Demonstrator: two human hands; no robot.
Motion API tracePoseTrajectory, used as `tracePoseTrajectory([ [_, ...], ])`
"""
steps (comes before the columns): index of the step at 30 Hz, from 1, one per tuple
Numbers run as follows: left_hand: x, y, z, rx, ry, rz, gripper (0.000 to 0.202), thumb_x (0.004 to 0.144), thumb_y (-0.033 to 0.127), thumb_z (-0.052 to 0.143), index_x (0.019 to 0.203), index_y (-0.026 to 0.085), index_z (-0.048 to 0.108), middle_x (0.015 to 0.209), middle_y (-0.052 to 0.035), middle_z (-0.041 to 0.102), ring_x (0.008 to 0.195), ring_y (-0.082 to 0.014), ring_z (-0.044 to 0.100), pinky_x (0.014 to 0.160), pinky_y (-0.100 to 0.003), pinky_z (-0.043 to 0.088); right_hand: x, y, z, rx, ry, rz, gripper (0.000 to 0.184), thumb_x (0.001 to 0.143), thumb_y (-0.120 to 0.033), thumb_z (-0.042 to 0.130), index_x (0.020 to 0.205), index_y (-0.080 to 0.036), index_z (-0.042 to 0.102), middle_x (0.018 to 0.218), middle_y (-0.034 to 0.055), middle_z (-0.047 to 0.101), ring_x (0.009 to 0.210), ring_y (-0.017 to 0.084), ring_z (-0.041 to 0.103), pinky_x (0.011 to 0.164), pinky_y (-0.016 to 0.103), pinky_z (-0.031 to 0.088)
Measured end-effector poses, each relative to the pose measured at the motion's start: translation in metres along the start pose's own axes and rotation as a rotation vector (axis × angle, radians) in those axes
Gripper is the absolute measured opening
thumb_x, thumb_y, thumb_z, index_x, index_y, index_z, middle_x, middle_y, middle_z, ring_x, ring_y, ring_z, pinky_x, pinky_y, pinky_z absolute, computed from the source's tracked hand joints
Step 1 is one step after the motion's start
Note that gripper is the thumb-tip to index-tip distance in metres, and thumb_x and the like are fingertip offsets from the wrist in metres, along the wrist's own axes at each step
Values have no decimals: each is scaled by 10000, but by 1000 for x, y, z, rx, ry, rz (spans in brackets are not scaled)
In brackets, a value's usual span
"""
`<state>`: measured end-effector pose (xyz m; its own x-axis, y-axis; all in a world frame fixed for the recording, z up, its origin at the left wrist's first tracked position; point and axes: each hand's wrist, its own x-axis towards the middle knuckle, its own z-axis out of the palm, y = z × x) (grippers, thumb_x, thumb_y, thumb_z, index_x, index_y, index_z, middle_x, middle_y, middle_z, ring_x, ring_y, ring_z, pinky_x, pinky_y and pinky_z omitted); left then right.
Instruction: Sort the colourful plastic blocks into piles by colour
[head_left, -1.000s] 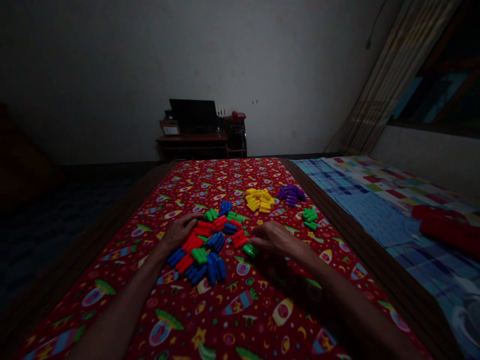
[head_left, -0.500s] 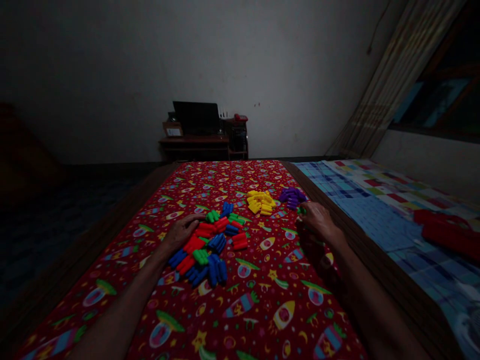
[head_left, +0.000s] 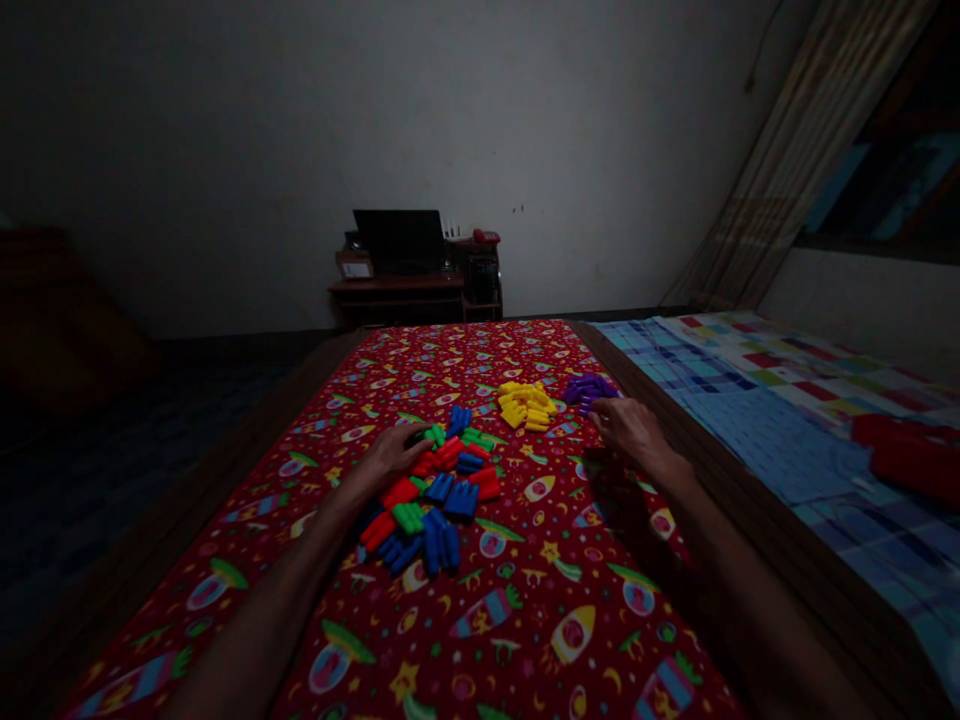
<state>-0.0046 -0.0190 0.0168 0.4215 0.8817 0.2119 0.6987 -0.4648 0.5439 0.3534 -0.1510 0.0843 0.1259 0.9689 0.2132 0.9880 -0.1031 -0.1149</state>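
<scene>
A mixed pile of red, blue and green plastic blocks [head_left: 431,500] lies on the red patterned cloth [head_left: 517,620]. My left hand [head_left: 391,458] rests on the pile's far left side, fingers lying loosely over the blocks and reaching towards a green block [head_left: 435,435]. My right hand [head_left: 628,428] is on the cloth at the right, just in front of the purple block pile [head_left: 586,388]. Its fingers are curled down and hide whatever lies under them. A yellow block pile [head_left: 527,405] sits between the two hands, further back.
The cloth covers a long wooden-edged table [head_left: 645,385]. A checked blue sheet [head_left: 757,420] lies to the right with a red object [head_left: 907,455] on it. A dark desk with a laptop [head_left: 409,265] stands at the far wall. The room is dim.
My right hand went from the mixed pile across to the right with a green block and now sits by the purple pile. My left hand slid a little further onto the mixed pile.
</scene>
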Motion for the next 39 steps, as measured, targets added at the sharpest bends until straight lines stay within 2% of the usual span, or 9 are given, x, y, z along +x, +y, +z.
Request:
tracePoseTrajectory([
  [5,0,15,-7,-64,153,21,315,644,451,656,829,197,668,908,-73,710,822,-252,660,773,-361,534,-11,-42,21,177,-9,-312,173,850,-144,503,839,-143,676,758,77,668,670,147,562,617,241,327],
  [9,-10,47,-10,-202,236,125,295,652,432,685,818,193,639,918,-59,678,843,-229,644,782,-355,537,-24,-67,38,422,109,-507,224,886,-209,522,1070,-140,627,899,99,680,810,178,593,726,263,410],
  [12,-20,79,2,-391,142,147,306,656,444,700,825,197,633,888,-46,675,834,-220,651,763,-347,549,-31,-79,41,581,209,-609,420,922,-305,499,1310,-147,468,1131,152,640,1006,213,582,845,321,437],
  [16,-35,108,25,-557,-68,107,262,692,418,682,833,200,648,860,-46,696,813,-212,667,757,-334,549,-35,-85,38,626,69,-700,370,894,-203,502,1261,-159,494,1098,121,654,930,191,604,780,277,439],
  [22,-42,108,34,-564,-50,41,242,662,412,709,745,193,649,789,-35,699,752,-201,668,706,-316,555,-17,-60,18,373,-39,-447,171,883,-178,490,959,-130,635,827,81,670,692,146,575,612,231,342],
  [28,-44,104,40,-647,-139,32,329,663,426,719,884,185,679,870,-41,725,797,-217,689,720,-335,572,2,21,-12,-119,-228,114,206,860,-282,569,941,-131,683,978,166,682,850,216,645,632,254,372],
  [30,-44,102,42,-630,-143,48,354,674,422,716,937,186,685,908,-53,730,844,-233,691,757,-353,568,2,42,-21,-192,-248,222,240,856,-300,583,975,-118,682,1023,183,676,892,227,648,646,259,395],
  [35,-45,94,47,-549,-144,93,383,727,429,682,1036,203,680,963,-72,731,882,-249,688,781,-374,563,-2,58,-27,-78,-393,320,188,829,-310,629,781,-142,698,829,118,703,741,180,657,579,239,400],
  [39,-45,94,46,-552,-124,87,389,731,411,683,1061,205,672,996,-88,729,906,-255,686,789,-366,562,-2,60,-21,-34,-365,248,284,825,-374,636,651,-151,659,692,92,670,642,173,628,542,247,390],
])
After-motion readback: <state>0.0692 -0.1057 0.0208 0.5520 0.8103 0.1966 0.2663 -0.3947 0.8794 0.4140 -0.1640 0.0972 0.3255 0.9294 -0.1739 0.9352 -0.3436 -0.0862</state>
